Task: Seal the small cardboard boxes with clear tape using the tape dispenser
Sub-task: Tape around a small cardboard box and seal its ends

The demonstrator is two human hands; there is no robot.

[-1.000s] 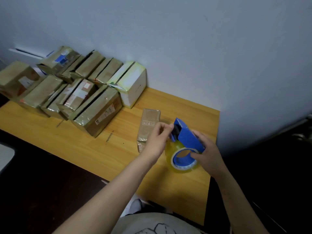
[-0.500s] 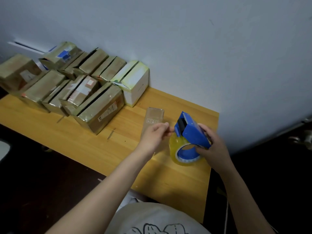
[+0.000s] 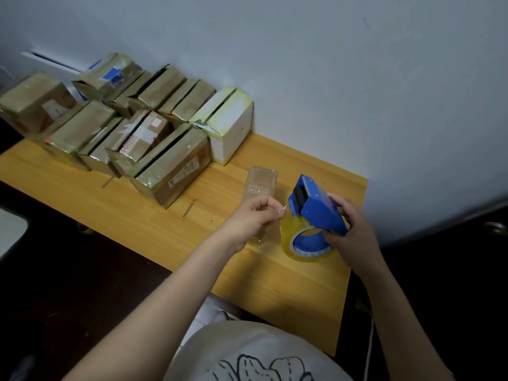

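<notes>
**1. Change of state.** Near the right edge of the tabletop [image 3: 143, 215] you hold the tape dispenser [image 3: 321, 207]. Your right hand [image 3: 353, 232] grips it, fingers [image 3: 336, 199] curled over the blue frame and into the core of the roll. Your left hand [image 3: 254, 220] pinches the tape end [image 3: 285, 208] between thumb and forefinger. One second ago that pinch was at the dispenser's mouth. It now sits just clear of it, with a short strip drawn out between. This indicates that the tape end is free and the pull-out is starting. No fresh strip is laid on a box yet.

**2. Containers.** The stacked cardboard boxes [image 3: 170, 171] fill the far left part of the tabletop, along the wall [image 3: 330, 78]. Several show a dark gap along the top seam and appear unsealed. Their contents are not visible. A white box [image 3: 236, 133] stands at the right end of the stack, with its top flaps parted and its interior hidden. The small cardboard box [image 3: 261, 182] lies flat between the stack and the dispenser, partly behind your left hand. Its visible face is closed, so you cannot tell what it holds.
</notes>
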